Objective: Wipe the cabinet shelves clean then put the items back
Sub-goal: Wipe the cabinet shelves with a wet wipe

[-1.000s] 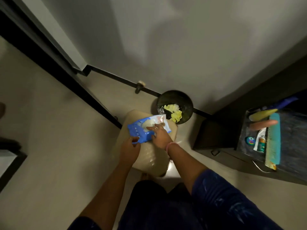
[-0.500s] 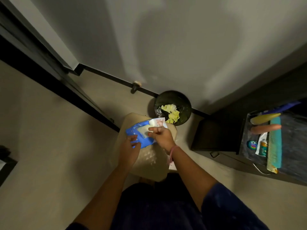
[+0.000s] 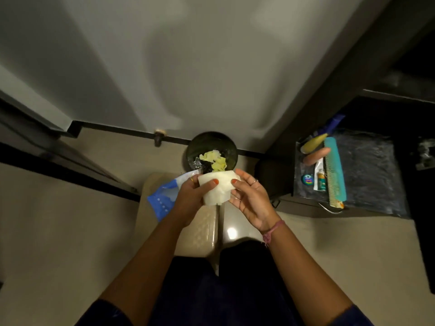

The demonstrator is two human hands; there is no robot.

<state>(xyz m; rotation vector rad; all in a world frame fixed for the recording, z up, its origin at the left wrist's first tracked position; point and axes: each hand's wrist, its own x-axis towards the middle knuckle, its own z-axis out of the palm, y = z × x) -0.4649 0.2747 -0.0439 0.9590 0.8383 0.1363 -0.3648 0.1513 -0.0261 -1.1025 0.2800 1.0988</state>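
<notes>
A white folded wet wipe (image 3: 217, 190) is held up between both hands above a beige stool (image 3: 202, 231). My left hand (image 3: 190, 198) grips its left side, thumb on top. My right hand (image 3: 250, 198) pinches its right edge, fingers spread behind it. The blue and white wipes pack (image 3: 166, 196) lies on the stool, partly hidden by my left hand. At the right, the dark cabinet (image 3: 367, 165) has an open shelf with a teal comb (image 3: 335, 170), a yellow tube (image 3: 313, 143), an orange tube (image 3: 316, 156), a small round tin (image 3: 306, 179) and a small white tube (image 3: 320, 176).
A black bin (image 3: 231, 149) with yellow crumpled paper (image 3: 215, 161) stands against the grey wall behind the stool. A door stopper (image 3: 159, 137) sits on the black skirting. A dark door frame (image 3: 58, 161) runs along the left. Beige floor (image 3: 58, 231) surrounds the stool.
My right hand has pulled a white wipe out of the pack and both hands have lifted it. The pack stays on the stool. The view has tilted towards the cabinet.
</notes>
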